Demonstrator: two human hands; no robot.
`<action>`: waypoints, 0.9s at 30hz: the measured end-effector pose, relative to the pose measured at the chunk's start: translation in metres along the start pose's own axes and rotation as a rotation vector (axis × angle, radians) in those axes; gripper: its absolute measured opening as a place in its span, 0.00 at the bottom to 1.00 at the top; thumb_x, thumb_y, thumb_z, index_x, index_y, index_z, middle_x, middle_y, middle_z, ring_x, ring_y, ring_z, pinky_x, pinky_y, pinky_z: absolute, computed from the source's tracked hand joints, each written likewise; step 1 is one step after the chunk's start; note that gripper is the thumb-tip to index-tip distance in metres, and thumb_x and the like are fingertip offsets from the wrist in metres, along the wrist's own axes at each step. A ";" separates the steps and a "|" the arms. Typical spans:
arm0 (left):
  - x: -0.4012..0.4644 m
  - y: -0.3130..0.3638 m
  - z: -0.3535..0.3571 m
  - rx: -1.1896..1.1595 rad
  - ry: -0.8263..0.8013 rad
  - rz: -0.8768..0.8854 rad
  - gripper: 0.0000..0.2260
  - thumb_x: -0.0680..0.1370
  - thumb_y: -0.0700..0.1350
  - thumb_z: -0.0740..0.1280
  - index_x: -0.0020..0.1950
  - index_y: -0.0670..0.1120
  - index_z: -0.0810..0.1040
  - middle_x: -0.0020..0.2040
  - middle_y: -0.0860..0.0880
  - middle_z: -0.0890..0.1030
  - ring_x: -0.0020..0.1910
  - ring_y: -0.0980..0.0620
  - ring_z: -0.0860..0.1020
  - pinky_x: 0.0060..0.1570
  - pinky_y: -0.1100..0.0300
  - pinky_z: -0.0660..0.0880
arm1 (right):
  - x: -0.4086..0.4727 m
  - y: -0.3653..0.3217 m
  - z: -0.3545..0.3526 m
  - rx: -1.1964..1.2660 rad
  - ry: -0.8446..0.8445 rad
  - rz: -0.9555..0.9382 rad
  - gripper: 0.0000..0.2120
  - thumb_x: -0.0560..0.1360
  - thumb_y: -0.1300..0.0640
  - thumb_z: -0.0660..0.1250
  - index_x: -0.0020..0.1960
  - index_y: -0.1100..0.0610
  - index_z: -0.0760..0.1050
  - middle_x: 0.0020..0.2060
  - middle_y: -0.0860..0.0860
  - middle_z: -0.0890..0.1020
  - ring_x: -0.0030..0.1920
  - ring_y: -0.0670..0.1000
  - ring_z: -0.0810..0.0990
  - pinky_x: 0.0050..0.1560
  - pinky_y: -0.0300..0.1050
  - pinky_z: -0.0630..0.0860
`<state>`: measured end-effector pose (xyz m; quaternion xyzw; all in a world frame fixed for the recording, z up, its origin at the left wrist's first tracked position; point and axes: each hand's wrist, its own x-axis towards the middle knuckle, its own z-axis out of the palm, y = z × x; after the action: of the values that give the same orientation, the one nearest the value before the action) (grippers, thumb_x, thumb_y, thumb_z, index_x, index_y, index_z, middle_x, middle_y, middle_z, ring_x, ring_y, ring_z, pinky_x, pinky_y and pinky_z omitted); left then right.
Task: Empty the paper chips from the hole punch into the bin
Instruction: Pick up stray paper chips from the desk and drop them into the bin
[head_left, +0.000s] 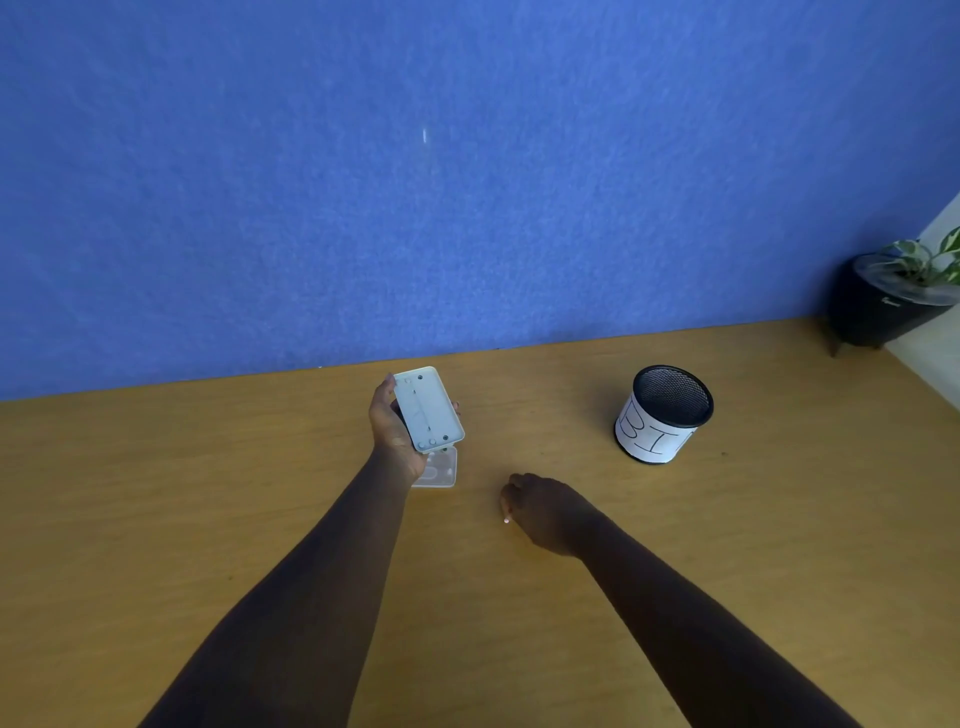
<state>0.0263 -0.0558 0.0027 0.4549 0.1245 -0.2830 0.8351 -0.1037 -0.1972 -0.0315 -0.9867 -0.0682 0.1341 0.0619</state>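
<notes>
My left hand (390, 427) holds a pale grey hole punch (428, 409) above the wooden desk, turned so its underside faces me. A clear plastic tray (439, 470) lies flat on the desk just below it, partly hidden by my left wrist. My right hand (540, 506) hovers low over the desk to the right with its fingers curled in; a small white speck shows at a fingertip, and I cannot tell if it is a paper chip. The bin (664, 414), a black mesh cup wrapped in white paper lettered "BIN", stands upright at the right.
A blue felt partition (415, 182) rises along the back edge of the desk (260, 493). A black pot with a green plant (893, 301) stands in the far right corner.
</notes>
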 end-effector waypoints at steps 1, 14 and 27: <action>0.000 0.000 0.000 -0.002 -0.001 0.003 0.20 0.76 0.59 0.54 0.51 0.44 0.74 0.40 0.42 0.77 0.28 0.46 0.79 0.35 0.59 0.73 | -0.001 0.002 -0.001 0.041 0.035 0.024 0.14 0.78 0.60 0.59 0.62 0.62 0.69 0.58 0.60 0.75 0.53 0.55 0.76 0.46 0.45 0.74; -0.002 0.001 0.002 -0.010 0.011 0.014 0.19 0.76 0.59 0.54 0.47 0.45 0.75 0.39 0.42 0.77 0.26 0.46 0.80 0.35 0.59 0.73 | -0.005 0.007 0.000 0.410 0.125 0.126 0.07 0.70 0.56 0.71 0.47 0.56 0.83 0.48 0.51 0.84 0.48 0.49 0.80 0.46 0.40 0.73; 0.000 -0.001 0.001 0.003 0.010 0.006 0.20 0.77 0.59 0.54 0.47 0.45 0.76 0.39 0.42 0.77 0.29 0.46 0.79 0.33 0.60 0.74 | 0.001 -0.001 0.001 0.059 0.043 -0.019 0.12 0.78 0.57 0.57 0.57 0.61 0.74 0.55 0.58 0.77 0.52 0.55 0.77 0.48 0.45 0.74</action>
<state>0.0255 -0.0565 0.0027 0.4580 0.1269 -0.2783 0.8347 -0.1028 -0.1954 -0.0328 -0.9864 -0.0725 0.1140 0.0938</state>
